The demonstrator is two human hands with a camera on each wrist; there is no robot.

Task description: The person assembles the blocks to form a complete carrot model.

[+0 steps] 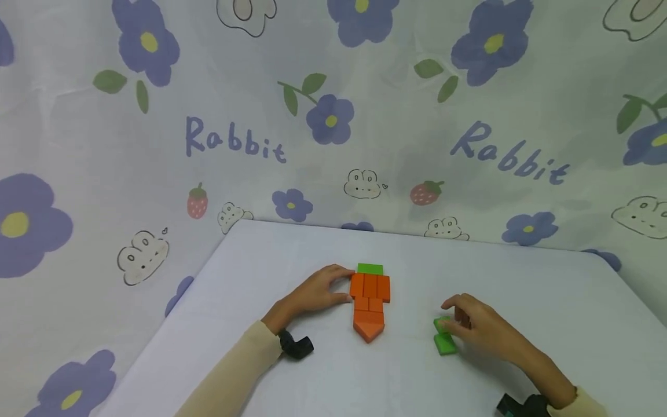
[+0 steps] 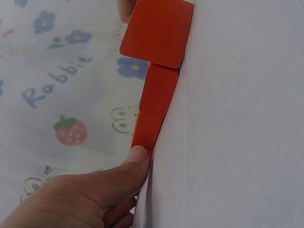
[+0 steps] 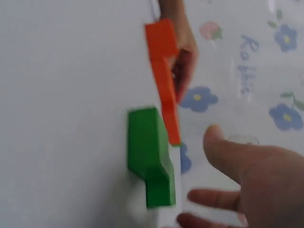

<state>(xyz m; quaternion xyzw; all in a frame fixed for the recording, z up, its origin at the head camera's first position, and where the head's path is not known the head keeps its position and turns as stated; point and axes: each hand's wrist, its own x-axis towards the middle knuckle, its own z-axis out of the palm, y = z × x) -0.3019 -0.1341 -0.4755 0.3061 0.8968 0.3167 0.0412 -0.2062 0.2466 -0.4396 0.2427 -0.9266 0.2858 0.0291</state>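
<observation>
A figure of orange blocks (image 1: 369, 317) lies flat on the white table, with a pointed block at its near end and a wider row beyond. A green block (image 1: 370, 269) touches its far end. At the left of the wider row, my left hand (image 1: 314, 291) pinches the outer orange block (image 1: 356, 285) between thumb and index finger. My right hand (image 1: 482, 324) hovers right at two green blocks (image 1: 445, 345). In the right wrist view, its spread thumb and fingers are apart from the green blocks (image 3: 145, 142).
The white table (image 1: 396, 382) carries the blocks. A patterned cloth (image 1: 396, 156) with flowers and rabbits hangs behind it. Black wrist cameras sit at the left wrist (image 1: 296, 346) and the right wrist (image 1: 523, 405), low over the table.
</observation>
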